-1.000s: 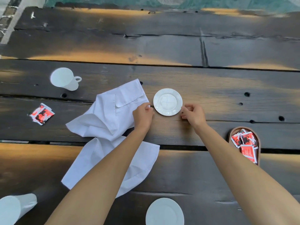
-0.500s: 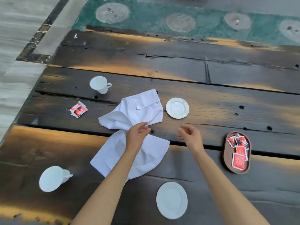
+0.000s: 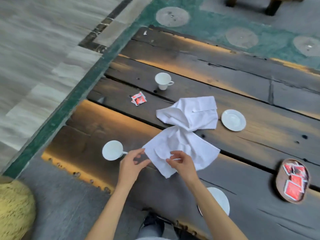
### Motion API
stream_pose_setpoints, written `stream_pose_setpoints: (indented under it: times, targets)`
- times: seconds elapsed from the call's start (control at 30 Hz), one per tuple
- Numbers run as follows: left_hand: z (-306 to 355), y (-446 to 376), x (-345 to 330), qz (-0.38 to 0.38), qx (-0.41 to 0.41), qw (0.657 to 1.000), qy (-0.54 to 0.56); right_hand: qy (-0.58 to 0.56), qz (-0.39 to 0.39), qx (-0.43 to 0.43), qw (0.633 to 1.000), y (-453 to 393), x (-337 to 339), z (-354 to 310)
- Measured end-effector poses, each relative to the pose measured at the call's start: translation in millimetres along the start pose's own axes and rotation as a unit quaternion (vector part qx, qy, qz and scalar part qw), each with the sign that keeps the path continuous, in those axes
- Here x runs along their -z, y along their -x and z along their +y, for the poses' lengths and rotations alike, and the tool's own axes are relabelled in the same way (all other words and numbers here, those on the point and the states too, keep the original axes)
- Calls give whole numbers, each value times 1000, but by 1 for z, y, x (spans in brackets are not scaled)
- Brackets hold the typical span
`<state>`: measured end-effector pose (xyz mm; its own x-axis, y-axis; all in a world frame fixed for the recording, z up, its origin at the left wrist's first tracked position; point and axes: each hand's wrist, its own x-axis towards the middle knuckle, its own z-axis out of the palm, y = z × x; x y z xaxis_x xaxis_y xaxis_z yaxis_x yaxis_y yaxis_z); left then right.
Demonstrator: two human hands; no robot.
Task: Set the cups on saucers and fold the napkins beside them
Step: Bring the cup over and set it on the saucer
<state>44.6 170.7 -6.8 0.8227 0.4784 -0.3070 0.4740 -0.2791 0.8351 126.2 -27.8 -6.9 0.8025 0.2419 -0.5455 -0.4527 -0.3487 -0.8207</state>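
**Both hands at the near napkin**

We see our left hand [image 3: 132,164] with fingers loosely spread at the near napkin's [image 3: 181,151] left corner, touching or just beside it (we cannot tell which). Our right hand [image 3: 180,163] rests on the cloth, its fingers curled; whether they pinch it is unclear. The far napkin [image 3: 194,113] lies crumpled beside the far saucer [image 3: 233,120]. Both cups [image 3: 112,150] [image 3: 163,80] stand on the wooden table [image 3: 259,144], apart from the saucers; the near saucer [image 3: 220,200] sits under our right forearm.
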Motion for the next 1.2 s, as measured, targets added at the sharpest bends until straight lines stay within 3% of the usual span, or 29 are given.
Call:
stream_pose_setpoints:
  times: [0.2,0.43,0.77,0.9,1.2]
  targets:
    - [-58,-16,89,68,-1,995,-69,89,-78,32,992,-15,-84,-12]
    - [-107,-52,146,-25,50,994,-99,193,-82,92,974,-45,-155,-17]
    - [-131,-87,155,-153,33,985,-68,277,-114,140,944,-71,-191,-15]
    - [-136,-94,150,-157,45,985,-63,339,-130,157,919,-73,-193,-11]
    - [-137,-96,139,-128,59,989,-39,302,-129,147,933,-78,-197,-6]
